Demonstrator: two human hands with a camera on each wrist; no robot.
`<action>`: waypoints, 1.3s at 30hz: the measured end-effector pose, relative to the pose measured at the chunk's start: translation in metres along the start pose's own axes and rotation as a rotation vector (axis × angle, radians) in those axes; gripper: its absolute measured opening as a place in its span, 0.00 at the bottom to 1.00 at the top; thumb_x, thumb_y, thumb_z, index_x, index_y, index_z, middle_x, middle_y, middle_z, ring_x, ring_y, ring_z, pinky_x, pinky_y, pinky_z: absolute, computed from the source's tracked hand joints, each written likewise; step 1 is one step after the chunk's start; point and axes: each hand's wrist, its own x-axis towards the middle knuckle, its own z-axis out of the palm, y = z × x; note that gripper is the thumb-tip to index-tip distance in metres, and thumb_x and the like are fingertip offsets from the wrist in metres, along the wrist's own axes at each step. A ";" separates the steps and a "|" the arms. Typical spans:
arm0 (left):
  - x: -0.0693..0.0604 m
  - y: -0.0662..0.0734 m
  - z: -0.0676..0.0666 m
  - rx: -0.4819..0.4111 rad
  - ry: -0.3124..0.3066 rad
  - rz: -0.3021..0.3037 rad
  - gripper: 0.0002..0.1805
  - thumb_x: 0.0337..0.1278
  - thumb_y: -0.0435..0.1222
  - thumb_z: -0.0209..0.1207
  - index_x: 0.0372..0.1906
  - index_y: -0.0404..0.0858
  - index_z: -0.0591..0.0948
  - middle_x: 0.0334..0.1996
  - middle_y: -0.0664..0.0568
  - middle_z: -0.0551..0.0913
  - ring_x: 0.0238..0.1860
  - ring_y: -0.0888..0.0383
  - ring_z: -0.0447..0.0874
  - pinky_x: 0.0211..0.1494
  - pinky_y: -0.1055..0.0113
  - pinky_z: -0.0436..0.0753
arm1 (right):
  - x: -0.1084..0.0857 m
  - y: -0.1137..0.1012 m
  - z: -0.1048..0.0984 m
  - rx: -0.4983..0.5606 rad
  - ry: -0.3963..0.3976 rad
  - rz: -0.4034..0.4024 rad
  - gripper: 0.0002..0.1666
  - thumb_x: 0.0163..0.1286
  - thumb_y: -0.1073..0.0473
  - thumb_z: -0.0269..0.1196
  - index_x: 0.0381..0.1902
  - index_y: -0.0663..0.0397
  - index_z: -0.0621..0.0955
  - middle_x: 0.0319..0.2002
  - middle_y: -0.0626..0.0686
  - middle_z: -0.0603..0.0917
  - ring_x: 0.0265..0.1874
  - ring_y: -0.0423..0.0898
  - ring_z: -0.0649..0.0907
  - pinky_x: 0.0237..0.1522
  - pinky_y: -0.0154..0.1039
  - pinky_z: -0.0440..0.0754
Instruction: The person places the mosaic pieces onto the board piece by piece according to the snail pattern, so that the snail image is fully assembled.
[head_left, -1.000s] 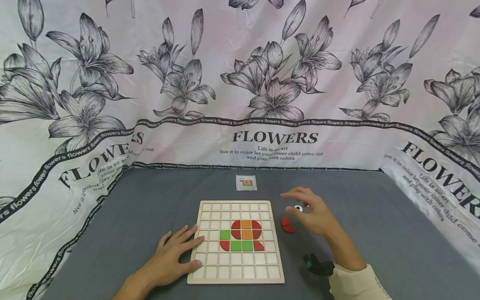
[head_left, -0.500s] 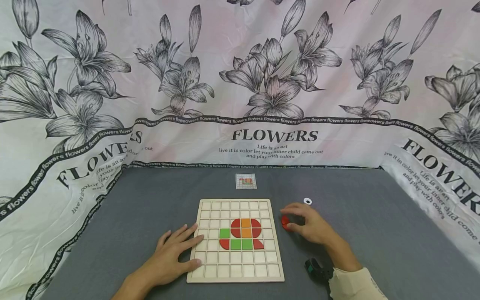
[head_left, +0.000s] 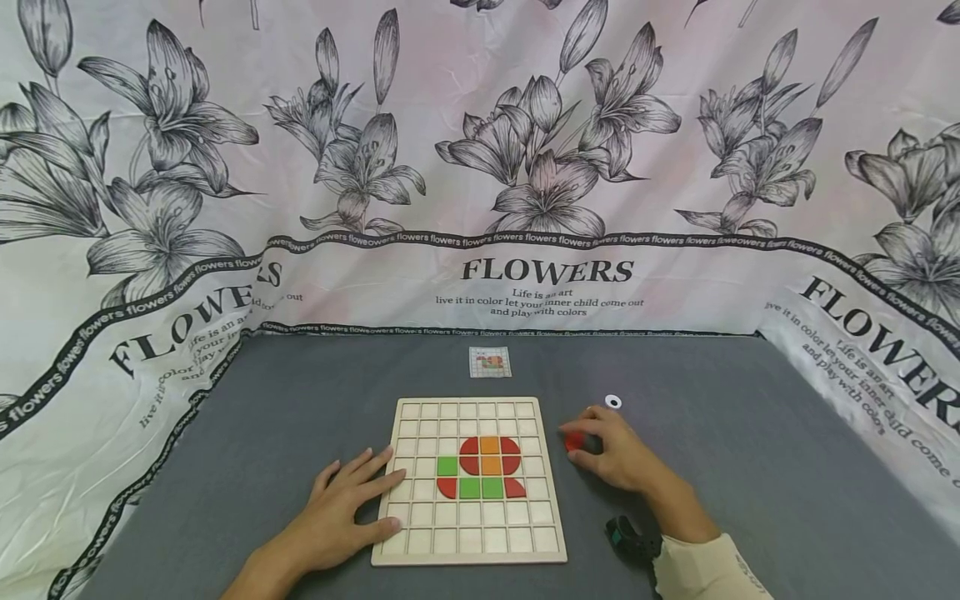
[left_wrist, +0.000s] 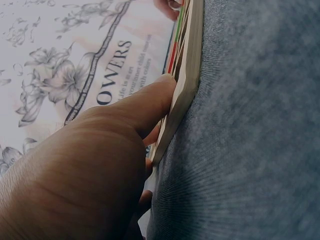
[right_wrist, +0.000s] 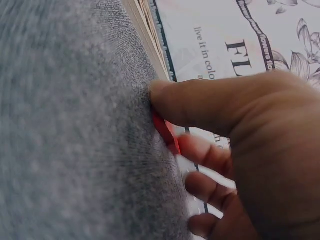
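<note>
My left hand lies along the left side of a wooden grid board, its fingers spread and fairly straight, fingertips on the rim. In the left wrist view the thumb rests on the board's edge. Red tiles, orange tiles and green tiles sit in cells near the board's middle. To the right of the board, my right hand pinches a red tile between thumb and fingers, low at the tabletop. Fingers partly hide it, so whether a second tile is there is unclear.
A white disc with a dark centre lies behind my right hand. Beyond the board is a small printed card showing a coloured grid picture. A black band is by the right wrist. Flower-printed cloth walls the grey table.
My right hand has come down and toward me from beside the white disc onto the red tiles, its fingers closing in. The disc is now uncovered. My left hand stays put.
</note>
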 end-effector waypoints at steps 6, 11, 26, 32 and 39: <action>-0.001 0.000 -0.001 -0.004 0.005 0.003 0.37 0.56 0.62 0.58 0.68 0.49 0.73 0.73 0.52 0.59 0.73 0.43 0.49 0.65 0.36 0.39 | 0.003 -0.004 -0.001 -0.054 0.008 0.169 0.21 0.55 0.49 0.74 0.44 0.53 0.86 0.38 0.51 0.78 0.37 0.51 0.77 0.39 0.49 0.76; -0.001 0.000 -0.002 -0.003 0.012 0.002 0.37 0.56 0.62 0.58 0.67 0.49 0.74 0.72 0.52 0.60 0.72 0.42 0.50 0.65 0.36 0.39 | 0.003 -0.003 -0.004 -0.069 0.012 0.154 0.20 0.57 0.52 0.72 0.44 0.56 0.86 0.38 0.53 0.79 0.36 0.51 0.78 0.38 0.50 0.76; 0.001 0.001 -0.004 0.005 0.018 0.000 0.36 0.56 0.62 0.58 0.67 0.49 0.74 0.72 0.52 0.60 0.72 0.43 0.50 0.65 0.36 0.39 | 0.003 0.002 -0.009 -0.012 -0.017 0.136 0.13 0.56 0.65 0.72 0.40 0.53 0.86 0.37 0.47 0.79 0.32 0.44 0.75 0.35 0.45 0.74; 0.002 0.000 -0.003 0.006 0.015 0.006 0.36 0.56 0.62 0.58 0.67 0.50 0.74 0.72 0.52 0.60 0.72 0.43 0.50 0.65 0.36 0.39 | 0.002 0.002 -0.012 -0.011 0.030 0.123 0.12 0.56 0.64 0.73 0.40 0.55 0.85 0.33 0.44 0.78 0.30 0.43 0.75 0.33 0.43 0.75; 0.001 0.000 0.000 -0.004 0.007 0.013 0.36 0.56 0.62 0.58 0.67 0.48 0.74 0.72 0.51 0.61 0.72 0.42 0.50 0.64 0.36 0.39 | 0.003 -0.011 -0.025 0.010 0.106 0.128 0.15 0.58 0.65 0.72 0.44 0.58 0.85 0.36 0.45 0.81 0.35 0.48 0.78 0.36 0.47 0.77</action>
